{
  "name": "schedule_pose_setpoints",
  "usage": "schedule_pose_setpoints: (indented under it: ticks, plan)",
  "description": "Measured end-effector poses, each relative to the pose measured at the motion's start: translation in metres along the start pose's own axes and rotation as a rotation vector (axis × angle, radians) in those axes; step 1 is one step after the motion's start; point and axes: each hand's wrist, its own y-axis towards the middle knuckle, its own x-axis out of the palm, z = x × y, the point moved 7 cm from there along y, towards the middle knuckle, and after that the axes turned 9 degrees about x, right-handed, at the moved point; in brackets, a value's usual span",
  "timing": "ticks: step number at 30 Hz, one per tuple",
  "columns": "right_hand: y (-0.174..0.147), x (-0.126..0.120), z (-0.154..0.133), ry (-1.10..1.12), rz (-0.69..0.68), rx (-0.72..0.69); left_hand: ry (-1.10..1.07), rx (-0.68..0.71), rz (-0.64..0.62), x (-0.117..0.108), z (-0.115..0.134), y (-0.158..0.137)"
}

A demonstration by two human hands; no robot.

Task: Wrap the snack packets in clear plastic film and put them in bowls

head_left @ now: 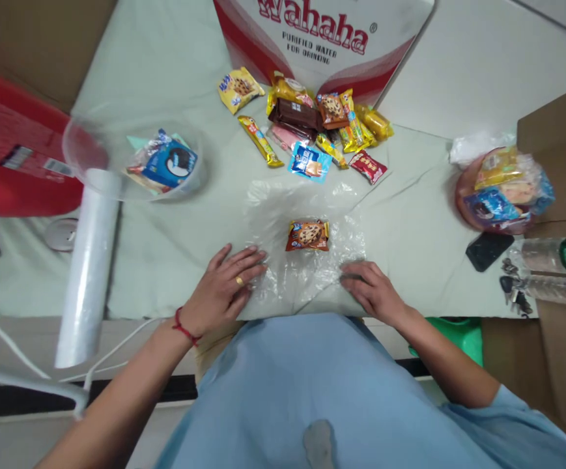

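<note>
A small brown packet of chocolate-chip cookies (308,235) lies on a crinkled sheet of clear plastic film (273,273) spread on the table in front of me. My left hand (228,280) rests open at the film's left edge, fingers stretched out and the fingertips on it. At the film's lower right edge lies my right hand (371,290), its fingers extended and slightly bent, with nothing visible in them. The cookie packet sits between both hands, touched by neither. Behind the film is a pile of wrapped snacks (295,117), with a blue-and-white packet (310,162) nearest the film.
On the left stand a clear round tub (197,169) with snack packets and a roll of plastic film (87,273). A reddish bowl of snacks (466,195), a black phone (488,251), keys (512,286) and bottles (544,254) are at right. A Wahaha carton (312,65) stands behind.
</note>
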Motion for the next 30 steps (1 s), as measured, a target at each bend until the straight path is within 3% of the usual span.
schedule_pose_setpoints:
  ticks: [5,8,13,18,21,23,25,28,30]
  plan:
    - [0.041,-0.039,0.0,0.247,0.066,0.084,0.022,-0.109,0.11,-0.005,-0.009,0.011]
    - [0.074,-0.058,0.004,0.406,0.038,0.187,-0.012,-0.149,0.186,-0.01,-0.013,0.019]
    - [0.111,-0.045,0.036,0.615,-0.042,0.465,-0.026,-0.306,0.389,-0.017,-0.025,0.033]
    - [0.121,-0.027,0.071,0.504,-0.025,0.555,0.082,-0.483,0.57,-0.018,-0.033,0.042]
    - [0.12,-0.049,0.07,0.214,0.129,0.481,0.154,-0.549,0.609,-0.016,-0.034,0.042]
    - [0.116,-0.072,0.049,-0.002,0.317,0.37,0.175,-0.582,0.609,-0.014,-0.036,0.043]
    - [0.114,-0.08,0.017,-0.099,0.382,0.211,0.175,-0.607,0.604,-0.015,-0.039,0.043]
    - [0.123,-0.049,-0.027,-0.086,0.135,-0.022,0.144,-0.595,0.614,-0.024,-0.043,0.043]
    - [0.132,-0.02,-0.039,-0.118,-0.036,-0.062,0.158,-0.582,0.65,-0.036,-0.039,0.038]
